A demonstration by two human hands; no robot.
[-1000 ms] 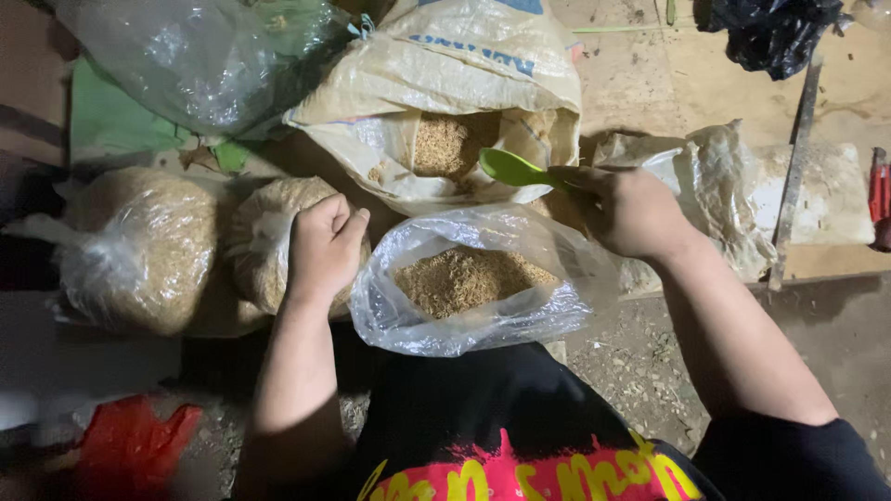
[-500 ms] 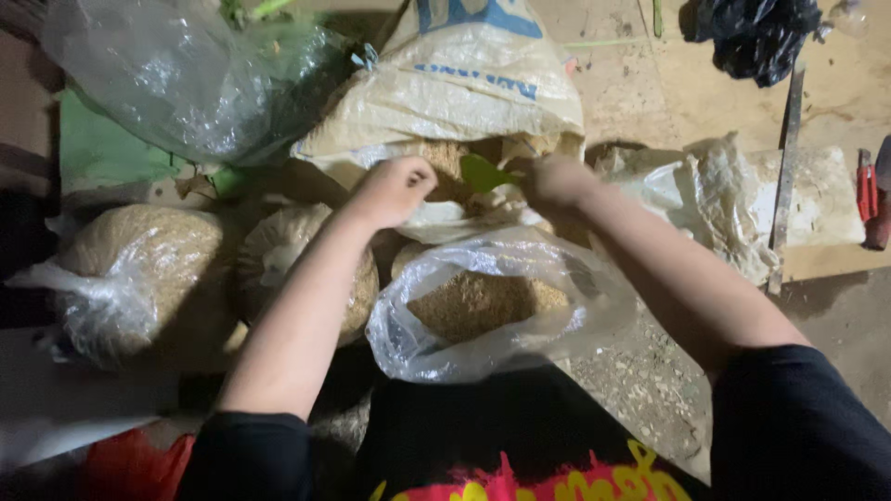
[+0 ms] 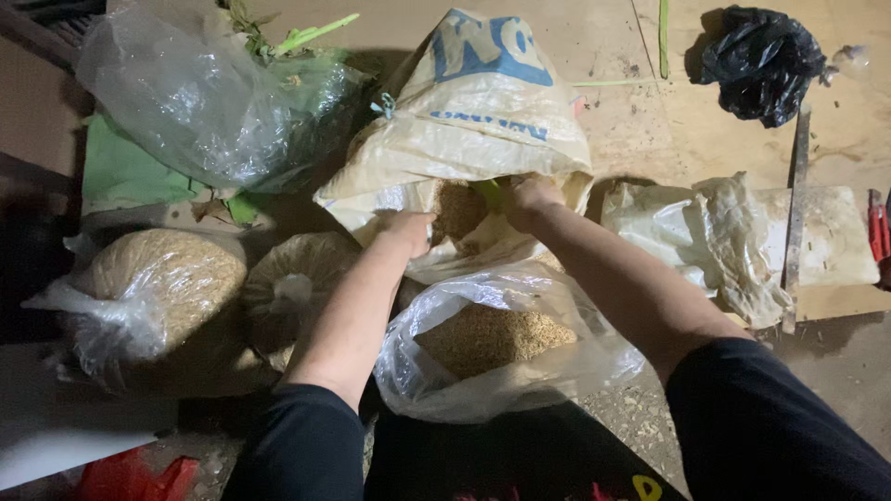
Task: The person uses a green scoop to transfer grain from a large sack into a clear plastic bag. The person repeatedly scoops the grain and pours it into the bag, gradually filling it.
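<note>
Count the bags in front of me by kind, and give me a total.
Clear plastic bags: 4, one open below the hands, two tied, one at top left
Woven sack: 1
Black bag: 1
Total: 6

The person wears a dark top with short sleeves that stop above the elbows, so both arms are bare from there down to the hands. The left hand (image 3: 408, 230) and the right hand (image 3: 531, 197) have no gloves, no rings and no watch that can be seen. At the very bottom of the picture the dark clothing shows a little bit of a print in red and yellow.
</note>
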